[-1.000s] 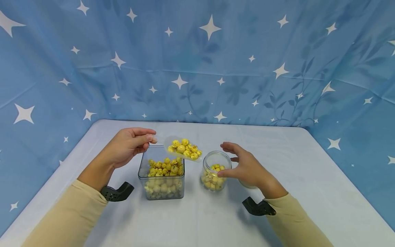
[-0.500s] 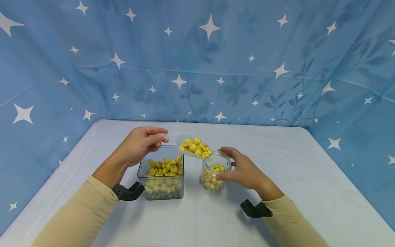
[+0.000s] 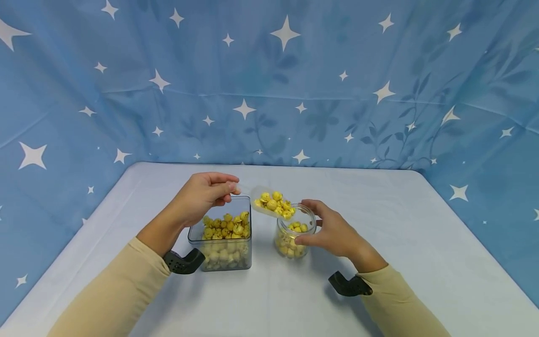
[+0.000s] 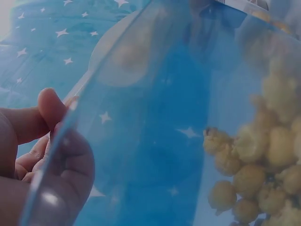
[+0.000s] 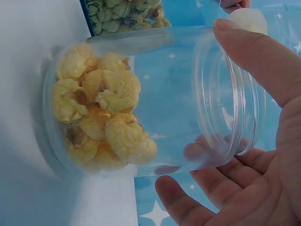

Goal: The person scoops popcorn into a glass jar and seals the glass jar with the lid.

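My left hand [image 3: 210, 196] pinches the thin handle of a clear scoop [image 3: 255, 194], which carries several pieces of yellow popcorn [image 3: 273, 204]. The scoop tilts down to the right, its front end over the rim of a clear round jar [image 3: 290, 244]. My right hand [image 3: 332, 229] holds the jar near its rim, thumb in front and fingers behind. In the right wrist view the jar [image 5: 164, 94] stands on the table, partly filled with popcorn [image 5: 103, 113]. Beneath my left hand is a square clear container [image 3: 248, 257] with more popcorn. The left wrist view looks through its wall [image 4: 150, 141].
A white cloth covers the table [image 3: 269, 299]. A blue curtain with white stars [image 3: 269, 84] hangs behind its far edge. The square container stands left of the jar, with a small gap between them. A black wrist camera [image 3: 183, 261] sits on each forearm.
My left hand has moved the loaded scoop to the right, from above the square container to the jar's mouth. My right hand has closed in on the jar, which stays in place.
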### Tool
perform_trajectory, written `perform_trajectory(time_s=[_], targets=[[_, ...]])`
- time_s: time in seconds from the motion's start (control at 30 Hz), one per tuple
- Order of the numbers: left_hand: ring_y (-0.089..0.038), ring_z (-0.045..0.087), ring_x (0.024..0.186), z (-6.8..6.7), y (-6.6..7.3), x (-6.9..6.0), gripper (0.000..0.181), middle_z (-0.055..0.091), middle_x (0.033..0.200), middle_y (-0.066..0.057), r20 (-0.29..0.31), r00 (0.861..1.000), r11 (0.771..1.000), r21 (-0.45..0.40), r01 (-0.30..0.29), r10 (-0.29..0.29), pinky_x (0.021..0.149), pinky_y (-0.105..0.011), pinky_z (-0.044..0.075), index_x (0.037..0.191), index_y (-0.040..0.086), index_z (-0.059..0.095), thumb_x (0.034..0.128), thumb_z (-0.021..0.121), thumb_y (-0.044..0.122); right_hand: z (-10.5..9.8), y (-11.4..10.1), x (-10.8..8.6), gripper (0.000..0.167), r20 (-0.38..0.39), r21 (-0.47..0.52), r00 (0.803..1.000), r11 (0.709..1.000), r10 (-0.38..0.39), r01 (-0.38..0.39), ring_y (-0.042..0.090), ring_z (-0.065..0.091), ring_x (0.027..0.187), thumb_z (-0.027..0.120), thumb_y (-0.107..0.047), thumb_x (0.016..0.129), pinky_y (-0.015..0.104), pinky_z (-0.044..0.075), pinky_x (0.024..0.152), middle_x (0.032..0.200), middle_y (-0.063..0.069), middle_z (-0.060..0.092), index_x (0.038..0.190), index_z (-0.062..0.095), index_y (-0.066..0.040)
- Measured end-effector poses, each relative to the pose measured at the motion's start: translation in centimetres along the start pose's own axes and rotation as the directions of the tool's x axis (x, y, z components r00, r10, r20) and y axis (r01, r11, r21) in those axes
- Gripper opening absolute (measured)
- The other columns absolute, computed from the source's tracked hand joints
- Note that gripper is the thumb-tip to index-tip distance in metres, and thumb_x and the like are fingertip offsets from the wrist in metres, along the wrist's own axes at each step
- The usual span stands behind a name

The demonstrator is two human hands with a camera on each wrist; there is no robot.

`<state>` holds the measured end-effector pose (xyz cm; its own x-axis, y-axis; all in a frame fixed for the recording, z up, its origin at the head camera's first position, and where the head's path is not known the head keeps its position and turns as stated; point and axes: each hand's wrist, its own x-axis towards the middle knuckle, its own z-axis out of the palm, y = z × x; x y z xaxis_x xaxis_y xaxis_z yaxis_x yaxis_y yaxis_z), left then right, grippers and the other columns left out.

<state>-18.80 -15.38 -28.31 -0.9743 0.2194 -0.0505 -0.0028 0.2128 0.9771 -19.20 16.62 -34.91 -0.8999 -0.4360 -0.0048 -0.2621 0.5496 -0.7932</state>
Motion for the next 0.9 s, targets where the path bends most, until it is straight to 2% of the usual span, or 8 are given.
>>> perform_trajectory(time_s=[0.6, 0.9], targets=[[-0.023, 0.063, 0.088, 1.1, 1.5, 0.2, 0.028, 0.068, 0.11, -0.01, -0.012, 1.0, 0.995, 0.096, -0.004, 0.005, 0.083, -0.031, 0.055, 0.126, 0.004, 0.066, 0.102, 0.061, 0.018, -0.1, 0.2, 0.1, 0.09, 0.001, 0.03, 1.0, 0.999, -0.031, 0.031, 0.04, 0.048, 0.13, 0.088, -0.028, 0.078, 0.054, 0.043, 0.103, 0.147, 0.018, 0.045, 0.148, 0.038, 0.001], [-0.024, 0.064, 0.089, 1.5, 1.9, 0.2, 0.028, 0.071, 0.109, -0.009, -0.002, 1.0, 0.991, 0.131, -0.025, 0.026, 0.091, -0.044, 0.052, 0.127, 0.005, 0.066, 0.102, 0.061, 0.016, -0.1, 0.2, 0.1, 0.091, 0.01, 0.035, 1.0, 0.999, -0.017, 0.016, 0.042, 0.049, 0.129, 0.088, -0.028, 0.078, 0.054, 0.044, 0.103, 0.147, 0.018, 0.044, 0.149, 0.037, 0.001]])
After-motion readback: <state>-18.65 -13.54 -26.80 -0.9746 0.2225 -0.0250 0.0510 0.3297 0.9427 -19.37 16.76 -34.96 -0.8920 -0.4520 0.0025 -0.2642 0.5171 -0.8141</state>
